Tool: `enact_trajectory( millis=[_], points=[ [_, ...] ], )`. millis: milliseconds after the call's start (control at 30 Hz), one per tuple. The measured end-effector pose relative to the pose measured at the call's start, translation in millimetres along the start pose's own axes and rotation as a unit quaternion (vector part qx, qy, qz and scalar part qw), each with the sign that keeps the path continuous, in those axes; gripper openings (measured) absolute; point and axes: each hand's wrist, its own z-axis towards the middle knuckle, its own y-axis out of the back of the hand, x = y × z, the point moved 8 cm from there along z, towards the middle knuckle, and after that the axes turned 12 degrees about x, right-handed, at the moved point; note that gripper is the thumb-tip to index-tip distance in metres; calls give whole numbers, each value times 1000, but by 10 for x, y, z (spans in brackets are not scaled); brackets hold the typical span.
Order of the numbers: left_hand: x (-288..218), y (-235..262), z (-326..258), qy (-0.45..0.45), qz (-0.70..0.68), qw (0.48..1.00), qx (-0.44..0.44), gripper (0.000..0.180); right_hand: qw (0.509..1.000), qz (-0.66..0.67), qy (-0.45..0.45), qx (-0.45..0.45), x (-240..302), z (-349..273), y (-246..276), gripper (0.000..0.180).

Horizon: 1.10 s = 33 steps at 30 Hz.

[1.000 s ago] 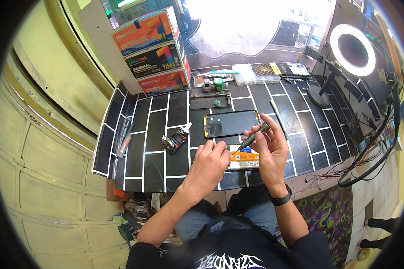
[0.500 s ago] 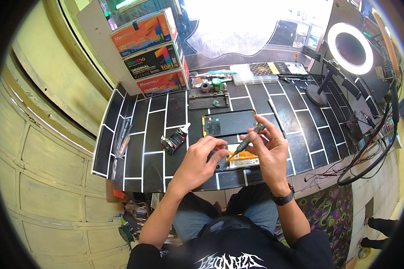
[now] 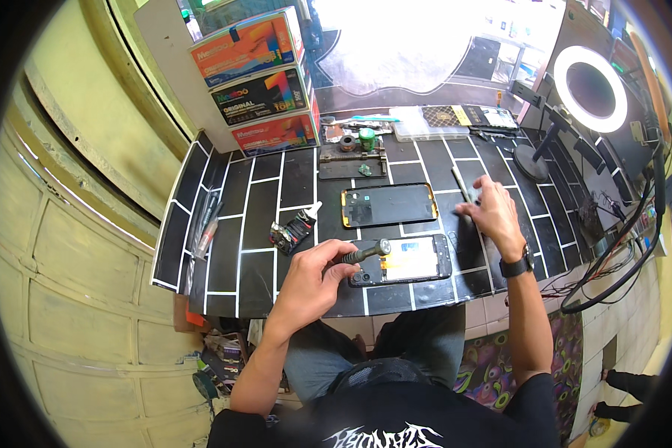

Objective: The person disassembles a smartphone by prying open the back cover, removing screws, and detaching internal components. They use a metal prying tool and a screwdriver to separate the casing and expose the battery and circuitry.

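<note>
A grey-green screwdriver [image 3: 366, 253] is in my left hand [image 3: 310, 282], pinched between thumb and fingers. It slants over an opened phone [image 3: 418, 263], whose inside shows a bright battery area and an orange strip. My right hand [image 3: 494, 216] is off to the right above the table, fingers bent and thumb apart, with nothing visible in it. Close by its fingertips lies a thin light-coloured stick-like tool [image 3: 460, 181]. Beyond the phone rests a black phone back cover [image 3: 390, 206] with yellowish corners, inner side up.
A crumpled dark packet [image 3: 295, 229] lies left of the phone. Farther back are a metal holder [image 3: 343, 166] and a small green jar [image 3: 366, 139]. Stacked boxes [image 3: 257, 97] rise at the back left, a ring lamp [image 3: 539, 160] at the right. Cables [image 3: 567, 287] hang at the right edge.
The screwdriver has passed from my right hand to my left. My right hand has moved away to the right, uncovering the phone.
</note>
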Motion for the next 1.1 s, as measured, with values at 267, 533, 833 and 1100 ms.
enact_trajectory(
  millis=[267, 533, 833, 1100],
  points=[
    [145, 24, 27, -16, -142, 990, 2, 15, 918, 382, 4, 111, -150, 8, -113, 28],
    [300, -3, 117, -36, -345, 937, -47, 22, 720, 687, 34, 88, 731, -701, -450, 39],
    [386, -97, 142, -52, -382, 920, -71, 21, 732, 679, 49, 29, 844, -948, -740, 29],
    [371, -104, 134, -55, -358, 930, -68, 18, 735, 677, 36, 21, 813, -940, -795, 29]
  ],
)
